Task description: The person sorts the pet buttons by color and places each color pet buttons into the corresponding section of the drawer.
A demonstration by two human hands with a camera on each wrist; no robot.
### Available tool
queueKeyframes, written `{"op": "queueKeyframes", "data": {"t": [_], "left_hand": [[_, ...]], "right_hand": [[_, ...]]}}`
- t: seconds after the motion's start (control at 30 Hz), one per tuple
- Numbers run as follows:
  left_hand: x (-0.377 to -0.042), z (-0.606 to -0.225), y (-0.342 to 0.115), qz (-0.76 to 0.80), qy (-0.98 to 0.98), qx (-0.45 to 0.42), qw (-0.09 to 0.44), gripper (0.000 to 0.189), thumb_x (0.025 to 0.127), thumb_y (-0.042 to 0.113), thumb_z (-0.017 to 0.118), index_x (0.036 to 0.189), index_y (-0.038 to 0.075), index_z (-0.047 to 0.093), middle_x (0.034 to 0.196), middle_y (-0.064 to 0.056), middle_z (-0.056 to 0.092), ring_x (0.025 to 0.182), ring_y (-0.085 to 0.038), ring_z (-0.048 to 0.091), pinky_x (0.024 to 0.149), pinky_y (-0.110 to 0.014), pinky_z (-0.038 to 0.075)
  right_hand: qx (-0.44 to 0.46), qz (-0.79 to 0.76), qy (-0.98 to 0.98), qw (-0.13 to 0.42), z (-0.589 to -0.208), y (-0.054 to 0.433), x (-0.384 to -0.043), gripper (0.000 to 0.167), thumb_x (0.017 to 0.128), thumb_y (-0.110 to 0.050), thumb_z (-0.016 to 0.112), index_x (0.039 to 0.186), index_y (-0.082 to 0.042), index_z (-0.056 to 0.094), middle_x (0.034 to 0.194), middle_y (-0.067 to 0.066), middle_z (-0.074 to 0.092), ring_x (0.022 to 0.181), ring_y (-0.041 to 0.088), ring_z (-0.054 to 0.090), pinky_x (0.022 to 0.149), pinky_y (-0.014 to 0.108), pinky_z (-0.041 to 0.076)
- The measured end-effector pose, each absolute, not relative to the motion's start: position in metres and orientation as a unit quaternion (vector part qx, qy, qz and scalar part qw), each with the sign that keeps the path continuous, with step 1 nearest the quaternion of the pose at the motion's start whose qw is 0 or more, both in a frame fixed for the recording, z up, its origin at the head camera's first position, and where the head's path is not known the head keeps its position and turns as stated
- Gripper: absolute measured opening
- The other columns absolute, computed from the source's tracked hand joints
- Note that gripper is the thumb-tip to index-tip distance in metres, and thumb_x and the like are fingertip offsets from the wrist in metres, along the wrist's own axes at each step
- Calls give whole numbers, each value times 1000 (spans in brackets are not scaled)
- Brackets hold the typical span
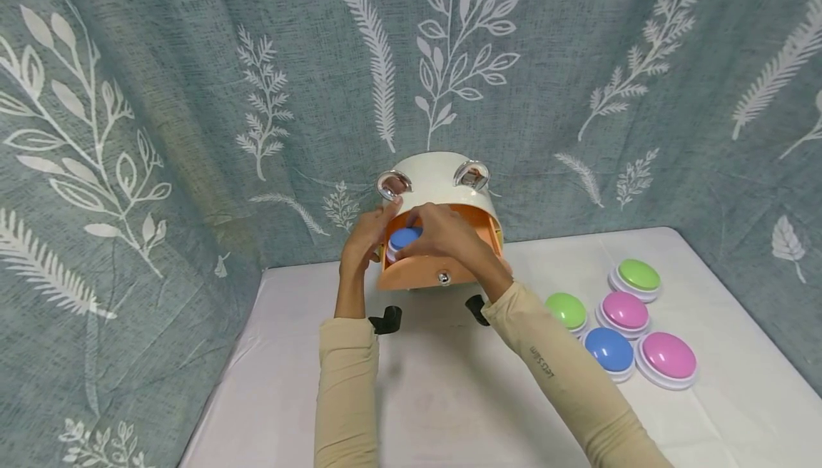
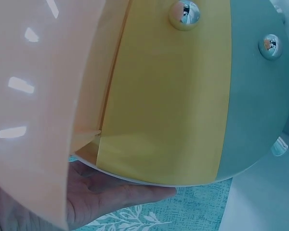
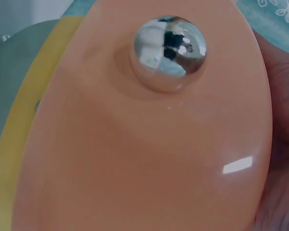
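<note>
Pinching blue btn (image 1: 403, 239) mid-frame, R hand (image 1: 444, 231) should hold it level in drawer (image 1: 411, 275); L hand (image 1: 364, 237), fingers straight, best steadies cabinet (image 1: 432, 177)

Blue-topped button, white base (image 1: 404, 238), blue face up at left end of open orange drawer (image 1: 414, 275). Drawer juts toward near side, chrome knob (image 1: 444, 277) centred. Domed cabinet (image 1: 432, 172): white top.

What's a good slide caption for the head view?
Right hand pinching a blue-topped disc in an open orange drawer, left hand at the cabinet, five more discs on the table.
</note>
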State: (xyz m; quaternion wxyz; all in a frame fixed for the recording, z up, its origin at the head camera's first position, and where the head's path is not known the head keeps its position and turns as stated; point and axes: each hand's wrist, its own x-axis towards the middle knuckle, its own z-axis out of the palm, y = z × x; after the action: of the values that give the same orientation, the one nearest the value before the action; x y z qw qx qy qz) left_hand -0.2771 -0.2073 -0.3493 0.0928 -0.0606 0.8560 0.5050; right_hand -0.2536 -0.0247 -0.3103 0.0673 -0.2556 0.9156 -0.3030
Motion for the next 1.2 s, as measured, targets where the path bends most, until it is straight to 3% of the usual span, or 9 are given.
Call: {"op": "queueKeyframes", "data": {"t": [0.1,0.2,0.57,0.7,0.77,0.83,0.93,1.03,1.2], "left_hand": [[-276,-349,-207,511,852,-58,94,94,101,73,41,166,9,22,137,-17,55,129,-38,54,100,-66,53],[-276,-350,-207,522,847,-52,91,92,102,72,42,166,7,25,169,-18,34,143,-44,47,103,-70,50],[-278,-354,-211,517,850,-43,88,90,102,72,40,165,9,27,177,-6,15,149,-43,44,104,-69,50],[-278,-354,-212,526,844,-57,84,89,100,73,44,162,10,37,167,-13,40,141,-40,52,105,-65,51],[-278,-355,-212,528,843,-67,81,86,98,75,46,152,8,52,136,-13,63,124,-35,62,102,-61,55],[-278,-354,-212,526,844,-72,81,86,97,77,47,148,9,56,102,-6,62,107,-27,63,98,-57,58],[-280,-353,-214,526,843,-74,82,91,94,80,48,152,10,53,93,0,54,96,-21,60,91,-51,61],[-281,-353,-216,530,841,-71,86,95,93,81,50,160,14,43,124,-8,63,102,-26,65,88,-48,62],[-281,-353,-218,526,843,-56,101,98,93,80,51,164,15,32,173,-3,30,124,-39,66,86,-46,64]], "right_hand": [[-266,-295,914,79,-310,-24,-255,52,86,-35,87,126,-6,72,125,9,74,107,25,69,90,35,56],[-275,-287,913,92,-310,-23,-255,49,89,-34,84,126,-5,72,125,11,73,105,24,68,88,34,54],[-302,-333,891,66,-314,-7,-247,33,110,-21,54,134,-3,68,129,15,73,103,27,72,94,42,56],[-246,-403,879,-61,-323,11,-228,31,109,-17,55,130,0,70,127,18,71,109,32,70,95,47,57],[-203,-436,866,-137,-328,24,-217,29,108,-16,56,125,1,71,123,21,69,107,35,70,92,49,59],[-160,-455,853,-201,-333,40,-208,27,107,-15,57,120,3,72,119,23,69,105,38,70,90,51,60],[-117,-453,853,-233,-343,69,-197,27,108,-14,56,120,5,71,119,24,69,106,40,70,89,53,61],[-90,-425,876,-212,-358,101,-186,30,109,-15,54,124,6,69,123,27,67,110,42,69,91,57,59],[-49,-358,923,-133,-389,151,-163,32,108,-16,54,127,6,68,124,33,65,114,49,65,92,62,54]]}}
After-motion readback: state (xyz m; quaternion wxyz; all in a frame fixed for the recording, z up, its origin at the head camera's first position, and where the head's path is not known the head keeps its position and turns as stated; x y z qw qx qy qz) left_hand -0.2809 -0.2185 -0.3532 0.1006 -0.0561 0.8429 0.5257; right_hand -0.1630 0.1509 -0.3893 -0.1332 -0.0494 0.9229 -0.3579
